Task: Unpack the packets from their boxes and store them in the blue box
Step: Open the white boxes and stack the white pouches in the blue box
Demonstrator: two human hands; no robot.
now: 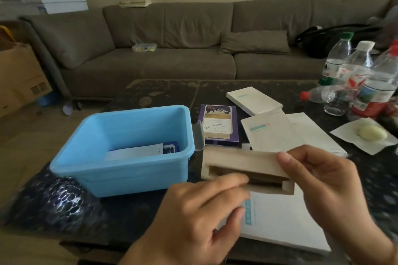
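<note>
A blue box (120,168) stands on the dark table at the left, with a white and a dark blue packet (142,150) lying inside. My right hand (318,180) grips the right end of an open beige carton (241,163), its open end facing me. My left hand (198,215) reaches its fingers into that opening. Under my hands lies a flat white packet (282,221). A purple box (219,125), a white box (254,100) and two loose white packets (273,131) lie behind.
Several plastic bottles (364,77) stand and lie at the table's right. A pale round item on a white wrapper (370,133) lies near them. A grey sofa (172,49) runs behind the table. A cardboard carton (19,77) stands on the floor at left.
</note>
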